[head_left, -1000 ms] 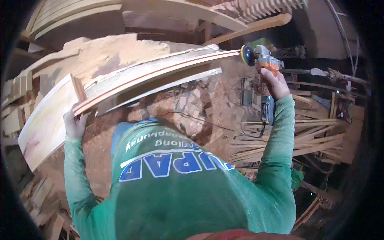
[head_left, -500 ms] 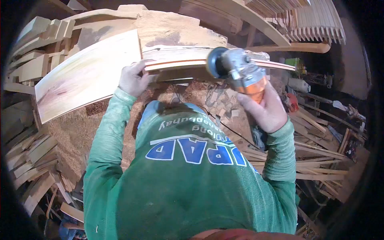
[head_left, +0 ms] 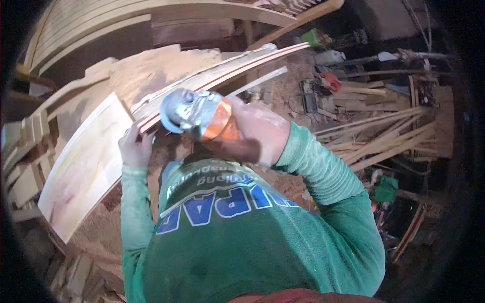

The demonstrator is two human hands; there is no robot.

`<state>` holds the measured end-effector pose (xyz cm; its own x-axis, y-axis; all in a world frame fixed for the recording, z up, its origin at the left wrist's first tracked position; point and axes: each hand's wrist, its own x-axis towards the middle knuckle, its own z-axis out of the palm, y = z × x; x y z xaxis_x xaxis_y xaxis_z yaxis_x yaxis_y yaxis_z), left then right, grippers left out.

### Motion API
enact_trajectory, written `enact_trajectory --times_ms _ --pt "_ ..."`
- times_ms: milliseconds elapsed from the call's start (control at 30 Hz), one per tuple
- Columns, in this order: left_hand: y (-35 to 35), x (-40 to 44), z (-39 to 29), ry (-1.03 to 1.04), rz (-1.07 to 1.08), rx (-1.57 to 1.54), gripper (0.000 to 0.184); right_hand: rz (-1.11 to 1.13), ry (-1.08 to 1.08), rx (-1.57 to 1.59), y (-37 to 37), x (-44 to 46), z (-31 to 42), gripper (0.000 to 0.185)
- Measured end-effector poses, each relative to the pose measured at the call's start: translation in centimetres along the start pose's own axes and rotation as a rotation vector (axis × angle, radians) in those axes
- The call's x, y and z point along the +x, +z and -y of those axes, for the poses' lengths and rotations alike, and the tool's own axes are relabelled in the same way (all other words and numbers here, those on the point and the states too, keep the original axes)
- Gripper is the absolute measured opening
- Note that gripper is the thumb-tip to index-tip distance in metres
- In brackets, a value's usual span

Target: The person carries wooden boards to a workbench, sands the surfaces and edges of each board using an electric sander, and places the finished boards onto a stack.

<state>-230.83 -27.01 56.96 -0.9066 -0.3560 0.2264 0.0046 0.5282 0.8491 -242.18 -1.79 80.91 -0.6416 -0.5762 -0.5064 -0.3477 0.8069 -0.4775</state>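
My right hand (head_left: 263, 130) is wrapped around the orange and grey body of an angle grinder (head_left: 214, 118). The grinder's round disc (head_left: 168, 112) is at the edge of a long wooden panel (head_left: 237, 70), close to its left end; whether it touches is unclear. A thin reddish-brown line runs along that panel's edge. My left hand (head_left: 135, 147) has its fingers closed on the panel's left end, just left of the disc. Beside that hand lies a broad pale board (head_left: 91, 161) with pinkish-brown stains.
A dusty wooden work surface (head_left: 146, 70) lies behind the panel. Wood blocks (head_left: 28, 146) are stacked at the left. Long thin strips (head_left: 374, 136) lie in a pile on the right. A curved slatted wooden piece (head_left: 151, 12) stands at the back.
My right hand has brought the grinder left along the panel edge, close to my left hand. The view has turned, so the panel now slopes up to the right.
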Motion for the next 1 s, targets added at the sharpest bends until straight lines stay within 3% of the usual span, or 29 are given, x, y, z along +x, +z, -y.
enact_trajectory --times_ms 67,100,267,333,500,600,667,733,833,900,1000 --pt "-0.4 -0.1 -0.1 -0.031 0.027 0.012 0.038 -0.089 0.095 -0.011 -1.6 -0.9 -3.0 0.08" --pt "-0.3 0.1 -0.4 -0.018 0.018 -0.008 0.036 -0.157 0.039 0.136 -2.2 -1.3 -5.0 0.068" --pt "-0.5 0.2 -1.3 -0.057 0.054 -0.024 0.029 -0.243 0.053 0.522 -7.3 -1.9 -15.0 0.057" --pt "-0.5 0.2 -1.2 -0.056 0.071 -0.024 0.029 -0.249 0.184 0.479 -9.7 -2.1 -19.5 0.055" --pt "-0.6 0.2 -0.9 -0.053 0.043 0.026 0.029 -0.416 0.218 0.348 -14.3 -2.1 -30.4 0.051" --pt "-0.5 0.2 -1.3 -0.084 0.035 0.02 0.03 -0.46 0.302 0.524 -16.1 -2.3 -35.5 0.045" --pt "-0.6 0.1 -1.3 -0.109 0.047 0.017 0.031 -0.547 0.479 0.57 -17.1 -3.0 -34.7 0.039" --pt "-0.7 0.2 -1.1 -0.115 0.05 0.026 0.032 -0.71 0.447 0.398 -16.1 -3.1 -38.1 0.039" --pt "-1.3 1.1 -3.5 -0.219 0.081 -0.083 0.036 -0.804 0.341 0.519 -12.9 -4.7 -36.3 0.051" --pt "-1.9 2.1 -5.4 -0.025 0.052 0.009 0.039 -0.846 0.287 0.553 -11.0 -5.2 -32.4 0.048" --pt "-2.8 3.5 -7.5 -0.084 0.138 -0.177 0.044 -0.811 0.151 0.631 -9.1 -5.2 -26.1 0.041"
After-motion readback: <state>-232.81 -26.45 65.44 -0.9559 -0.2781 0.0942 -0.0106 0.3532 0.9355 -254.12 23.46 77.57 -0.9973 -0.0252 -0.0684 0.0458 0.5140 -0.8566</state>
